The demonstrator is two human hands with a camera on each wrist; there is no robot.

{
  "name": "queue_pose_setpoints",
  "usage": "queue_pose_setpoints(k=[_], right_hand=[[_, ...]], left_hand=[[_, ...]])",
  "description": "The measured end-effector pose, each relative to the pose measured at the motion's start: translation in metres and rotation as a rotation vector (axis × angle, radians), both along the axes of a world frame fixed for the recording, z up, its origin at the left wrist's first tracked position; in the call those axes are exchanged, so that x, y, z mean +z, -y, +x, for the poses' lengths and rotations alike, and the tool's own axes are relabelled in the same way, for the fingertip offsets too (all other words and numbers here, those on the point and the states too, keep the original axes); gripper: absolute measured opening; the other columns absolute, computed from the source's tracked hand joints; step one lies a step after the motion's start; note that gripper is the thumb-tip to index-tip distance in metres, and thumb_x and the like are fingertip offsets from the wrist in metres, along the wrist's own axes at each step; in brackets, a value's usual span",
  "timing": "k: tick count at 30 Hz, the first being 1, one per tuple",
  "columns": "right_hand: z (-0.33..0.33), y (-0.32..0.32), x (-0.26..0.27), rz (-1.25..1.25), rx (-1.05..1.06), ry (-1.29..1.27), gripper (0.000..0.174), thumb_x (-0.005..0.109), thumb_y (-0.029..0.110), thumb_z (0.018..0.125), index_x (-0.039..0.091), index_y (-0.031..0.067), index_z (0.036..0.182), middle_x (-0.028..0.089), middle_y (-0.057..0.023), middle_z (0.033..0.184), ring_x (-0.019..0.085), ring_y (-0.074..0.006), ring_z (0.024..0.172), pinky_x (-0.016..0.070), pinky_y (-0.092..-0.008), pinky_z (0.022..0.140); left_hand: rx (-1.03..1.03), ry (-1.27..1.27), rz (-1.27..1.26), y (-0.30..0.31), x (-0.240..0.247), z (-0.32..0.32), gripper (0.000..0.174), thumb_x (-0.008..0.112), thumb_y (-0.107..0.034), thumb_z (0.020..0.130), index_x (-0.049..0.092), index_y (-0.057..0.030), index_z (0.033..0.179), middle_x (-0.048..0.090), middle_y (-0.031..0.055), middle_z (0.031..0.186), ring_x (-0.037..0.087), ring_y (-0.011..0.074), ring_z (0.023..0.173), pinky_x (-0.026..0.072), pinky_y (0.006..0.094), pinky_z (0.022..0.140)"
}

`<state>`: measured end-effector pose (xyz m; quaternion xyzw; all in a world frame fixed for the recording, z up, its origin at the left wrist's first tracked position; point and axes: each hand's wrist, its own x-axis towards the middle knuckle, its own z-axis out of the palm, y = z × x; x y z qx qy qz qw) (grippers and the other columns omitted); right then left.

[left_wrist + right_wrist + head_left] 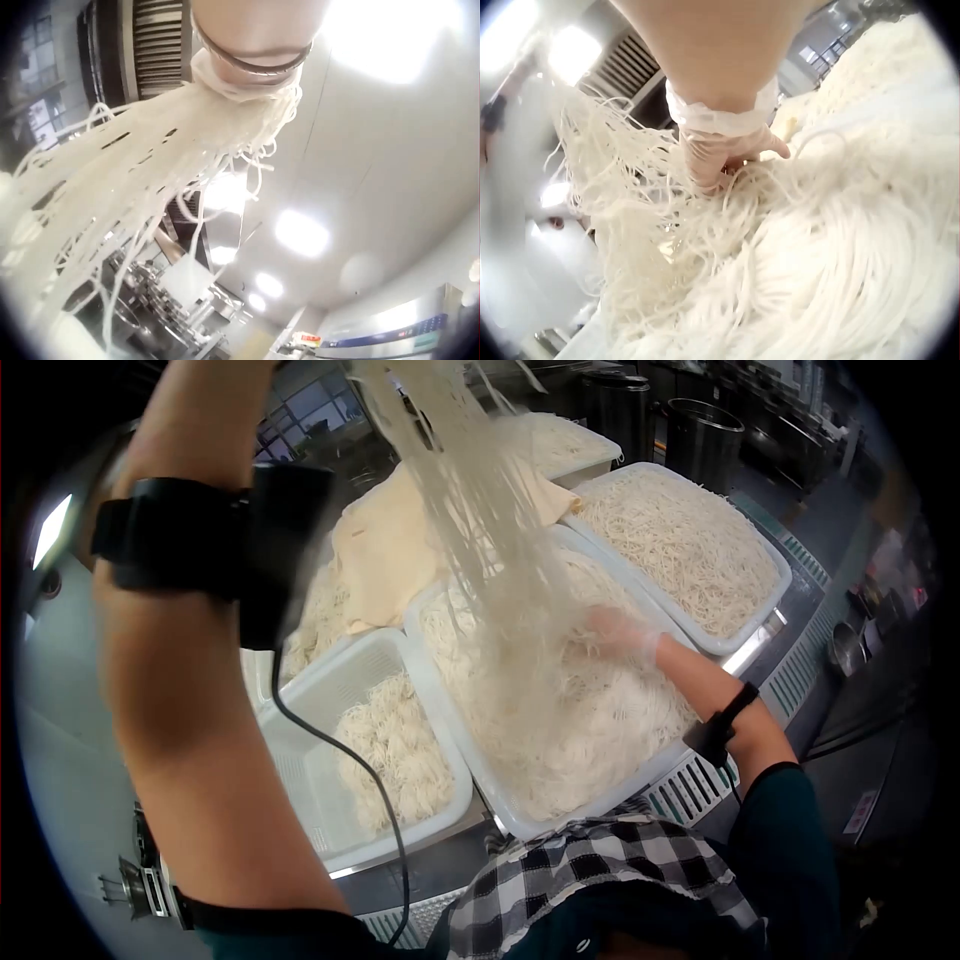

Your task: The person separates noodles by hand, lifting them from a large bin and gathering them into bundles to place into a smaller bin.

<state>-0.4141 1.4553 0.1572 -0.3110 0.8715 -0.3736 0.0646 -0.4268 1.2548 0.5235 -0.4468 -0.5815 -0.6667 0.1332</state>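
Note:
A long bundle of white noodles [480,510] hangs from above the top edge of the head view down into a white tub [520,828]. My left arm is raised; in the left wrist view my gloved left hand [244,84] grips the top of that bundle, its fingers hidden by strands. Lower down, my right hand [625,632], in a thin clear glove, is in the noodle heap in the tub. In the right wrist view its fingers [705,161] bend down into the strands, fingertips buried, and strands stretch from beside it up to the left.
To the left stands a partly filled tub [320,825] with a noodle pile [395,750]. Another full tub [780,585] is at the right. A pale cloth [390,545] lies over tubs behind. Tall metal bins [700,445] stand farther back. A cable [340,740] hangs from my left wrist camera.

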Motion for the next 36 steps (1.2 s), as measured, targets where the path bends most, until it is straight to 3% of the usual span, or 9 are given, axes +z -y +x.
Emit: queue_pose_setpoints(k=[4, 8, 11, 19, 21, 24, 30, 34, 36], right_hand=[[-0.035, -0.045, 0.063, 0.484, 0.009, -0.023, 0.047, 0.062, 0.035, 0.072, 0.055, 0.0055, 0.108, 0.053, -0.0181, 0.109, 0.050, -0.0280, 0.101, 0.0379, -0.0345, 0.087], [-0.004, 0.047, 0.124, -0.563, -0.061, -0.196, 0.046, 0.059, 0.034, 0.073, 0.054, 0.0034, 0.108, 0.057, -0.0166, 0.102, 0.053, -0.0227, 0.094, 0.0421, -0.0331, 0.079], [-0.003, 0.081, 0.109, -0.213, -0.120, 0.012, 0.041, 0.055, 0.031, 0.075, 0.055, 0.0020, 0.105, 0.059, -0.0102, 0.089, 0.054, -0.0177, 0.080, 0.0425, -0.0305, 0.072], [-0.005, 0.043, 0.177, -0.417, -0.152, -0.062, 0.026, 0.052, 0.021, 0.075, 0.058, 0.0018, 0.092, 0.054, -0.0023, 0.069, 0.048, -0.0124, 0.065, 0.0395, -0.0261, 0.057], [-0.021, 0.040, 0.177, 0.011, -0.101, -0.475, 0.024, 0.052, 0.018, 0.075, 0.058, 0.0006, 0.091, 0.058, -0.0066, 0.073, 0.051, -0.0158, 0.068, 0.0408, -0.0287, 0.059], [-0.022, 0.022, 0.156, -0.087, -0.020, -0.306, 0.029, 0.052, 0.018, 0.075, 0.055, 0.0000, 0.097, 0.060, -0.0110, 0.081, 0.054, -0.0190, 0.072, 0.0434, -0.0306, 0.062], [0.001, -0.032, 0.045, 0.006, -0.272, 0.000, 0.037, 0.051, 0.019, 0.078, 0.050, 0.0045, 0.111, 0.056, -0.0144, 0.098, 0.056, -0.0233, 0.081, 0.0456, -0.0315, 0.070], [-0.006, -0.088, -0.098, 0.036, -0.349, -0.381, 0.031, 0.052, 0.017, 0.077, 0.052, 0.0051, 0.106, 0.056, -0.0150, 0.101, 0.051, -0.0310, 0.095, 0.0411, -0.0342, 0.081], [-0.010, -0.104, -0.103, 0.125, -0.357, -0.272, 0.031, 0.048, 0.016, 0.078, 0.052, 0.0062, 0.108, 0.055, -0.0142, 0.105, 0.051, -0.0292, 0.097, 0.0396, -0.0330, 0.085]], left_hand=[[0.037, -0.024, 0.008, 0.020, 0.020, 0.003, 0.031, 0.054, -0.019, 0.079, 0.053, -0.0008, 0.104, 0.056, 0.0123, 0.099, 0.057, 0.0204, 0.085, 0.0493, 0.0293, 0.073], [0.007, -0.068, -0.003, 0.037, 0.032, 0.019, 0.033, 0.053, -0.021, 0.080, 0.052, -0.0007, 0.106, 0.056, 0.0133, 0.102, 0.057, 0.0214, 0.088, 0.0490, 0.0298, 0.075], [-0.060, -0.068, -0.051, 0.051, 0.024, 0.014, 0.034, 0.052, -0.022, 0.080, 0.052, -0.0006, 0.107, 0.056, 0.0140, 0.104, 0.057, 0.0222, 0.090, 0.0488, 0.0301, 0.076], [-0.151, -0.078, -0.350, 0.035, -0.179, -0.044, 0.043, 0.045, -0.009, 0.086, 0.033, 0.0008, 0.126, 0.039, 0.0108, 0.128, 0.040, 0.0197, 0.115, 0.0300, 0.0286, 0.099], [-0.501, 0.760, -0.042, 0.027, -0.211, -0.035, 0.040, 0.049, -0.014, 0.084, 0.041, -0.0013, 0.121, 0.048, 0.0106, 0.119, 0.048, 0.0175, 0.107, 0.0356, 0.0280, 0.093], [0.148, 0.117, -0.942, 0.030, -0.186, -0.017, 0.028, 0.050, -0.011, 0.082, 0.052, -0.0013, 0.109, 0.057, 0.0061, 0.104, 0.056, 0.0172, 0.089, 0.0432, 0.0273, 0.082], [0.713, -0.236, -1.348, 0.054, -0.132, 0.006, 0.024, 0.064, -0.007, 0.065, 0.061, -0.0034, 0.089, 0.063, 0.0042, 0.080, 0.059, 0.0137, 0.073, 0.0448, 0.0247, 0.068], [0.617, -0.013, -0.838, 0.091, -0.077, -0.001, 0.022, 0.056, -0.003, 0.070, 0.060, 0.0023, 0.091, 0.063, 0.0106, 0.085, 0.060, 0.0214, 0.073, 0.0479, 0.0296, 0.070], [-0.048, 0.306, -0.399, 0.119, -0.034, -0.032, 0.020, 0.056, -0.005, 0.076, 0.059, 0.0036, 0.093, 0.062, 0.0078, 0.088, 0.059, 0.0164, 0.074, 0.0479, 0.0260, 0.067]])
